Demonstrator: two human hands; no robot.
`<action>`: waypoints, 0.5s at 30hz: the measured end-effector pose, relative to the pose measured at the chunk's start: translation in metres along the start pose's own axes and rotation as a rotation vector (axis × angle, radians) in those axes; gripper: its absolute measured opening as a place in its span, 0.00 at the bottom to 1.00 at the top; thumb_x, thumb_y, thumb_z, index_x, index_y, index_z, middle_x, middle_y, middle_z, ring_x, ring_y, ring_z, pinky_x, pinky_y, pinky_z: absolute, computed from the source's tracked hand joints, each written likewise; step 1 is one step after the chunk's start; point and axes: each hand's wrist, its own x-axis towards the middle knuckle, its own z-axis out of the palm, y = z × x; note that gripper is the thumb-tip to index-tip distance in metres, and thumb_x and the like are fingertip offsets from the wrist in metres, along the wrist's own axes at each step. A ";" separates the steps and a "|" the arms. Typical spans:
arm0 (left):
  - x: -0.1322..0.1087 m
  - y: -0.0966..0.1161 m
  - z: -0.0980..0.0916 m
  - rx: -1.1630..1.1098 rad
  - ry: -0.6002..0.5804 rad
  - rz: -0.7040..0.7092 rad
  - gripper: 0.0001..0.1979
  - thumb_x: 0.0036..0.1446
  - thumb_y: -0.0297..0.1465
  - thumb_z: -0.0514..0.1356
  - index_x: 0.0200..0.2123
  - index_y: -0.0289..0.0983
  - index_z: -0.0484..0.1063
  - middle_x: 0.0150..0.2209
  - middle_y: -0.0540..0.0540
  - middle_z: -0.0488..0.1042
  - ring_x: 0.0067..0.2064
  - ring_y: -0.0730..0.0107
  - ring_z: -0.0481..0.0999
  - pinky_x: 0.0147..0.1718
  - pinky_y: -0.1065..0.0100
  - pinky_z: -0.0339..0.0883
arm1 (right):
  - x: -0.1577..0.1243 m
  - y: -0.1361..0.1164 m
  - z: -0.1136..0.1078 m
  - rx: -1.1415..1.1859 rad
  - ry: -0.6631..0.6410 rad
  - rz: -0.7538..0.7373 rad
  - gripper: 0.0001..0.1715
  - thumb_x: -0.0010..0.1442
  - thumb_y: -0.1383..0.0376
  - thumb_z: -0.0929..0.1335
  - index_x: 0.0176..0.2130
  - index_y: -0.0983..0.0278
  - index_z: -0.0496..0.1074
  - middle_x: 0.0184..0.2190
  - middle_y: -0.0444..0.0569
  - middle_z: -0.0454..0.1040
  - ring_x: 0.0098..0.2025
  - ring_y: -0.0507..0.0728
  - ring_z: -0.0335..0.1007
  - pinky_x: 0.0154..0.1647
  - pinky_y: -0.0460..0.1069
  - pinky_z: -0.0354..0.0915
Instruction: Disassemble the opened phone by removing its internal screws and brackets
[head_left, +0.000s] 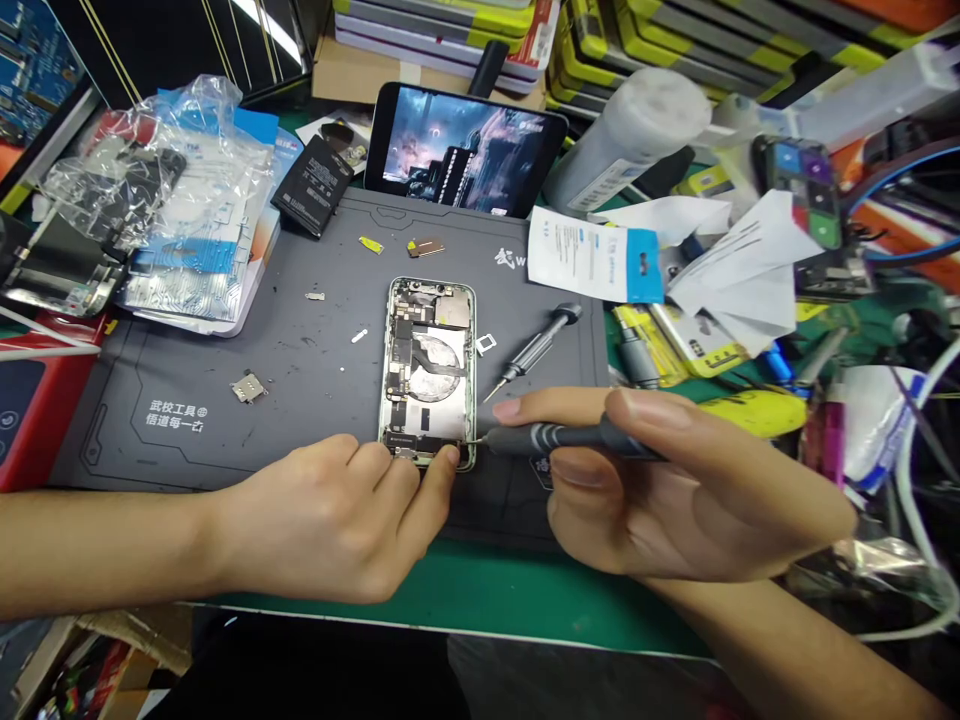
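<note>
An opened phone (450,395) lies on a dark grey work mat (315,400), its inner parts exposed. My left hand (330,520) is closed at the phone's lower edge, a fingertip pressing on its lower right corner; the other fingertips are hidden. In my right hand (705,480) is a dark screwdriver (521,440), held nearly level between thumb and fingers. Its tip reaches the phone's right side near the bottom, beside my left fingertip. A second screwdriver (534,350) lies on the mat to the right, near a small SIM tray (487,344).
Small metal parts, one a square bracket (250,387), lie left of the phone. A black battery (312,186) sits behind them. A tablet (465,150) playing video leans at the back beside a white bottle (637,135). Plastic-wrapped packets (187,220) and a paper packet (577,255) flank the mat.
</note>
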 end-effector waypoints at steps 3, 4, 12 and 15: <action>0.001 0.000 0.000 -0.004 -0.002 0.001 0.19 0.70 0.29 0.63 0.57 0.19 0.77 0.26 0.50 0.75 0.24 0.71 0.70 0.18 0.65 0.57 | 0.005 -0.004 0.005 -0.107 0.002 -0.096 0.38 0.74 0.68 0.66 0.75 0.42 0.58 0.43 0.46 0.88 0.41 0.65 0.89 0.26 0.59 0.83; 0.001 0.000 0.000 -0.009 -0.004 0.004 0.19 0.70 0.29 0.63 0.57 0.19 0.77 0.27 0.50 0.75 0.24 0.71 0.70 0.18 0.65 0.58 | 0.006 -0.004 0.005 -0.113 -0.002 -0.095 0.38 0.75 0.68 0.65 0.75 0.42 0.58 0.43 0.46 0.88 0.40 0.65 0.89 0.26 0.59 0.83; 0.001 -0.001 -0.001 -0.031 -0.008 0.009 0.20 0.69 0.28 0.65 0.57 0.17 0.76 0.27 0.50 0.75 0.23 0.70 0.71 0.17 0.63 0.59 | 0.004 -0.004 0.005 -0.076 0.027 -0.065 0.38 0.75 0.68 0.66 0.75 0.41 0.59 0.43 0.45 0.87 0.42 0.64 0.89 0.30 0.58 0.84; 0.001 -0.001 -0.001 -0.035 -0.010 0.009 0.20 0.69 0.28 0.64 0.57 0.17 0.76 0.27 0.50 0.75 0.23 0.70 0.71 0.16 0.64 0.59 | 0.004 -0.006 0.006 -0.073 0.035 -0.056 0.37 0.75 0.68 0.65 0.75 0.41 0.60 0.43 0.45 0.87 0.42 0.63 0.89 0.31 0.57 0.84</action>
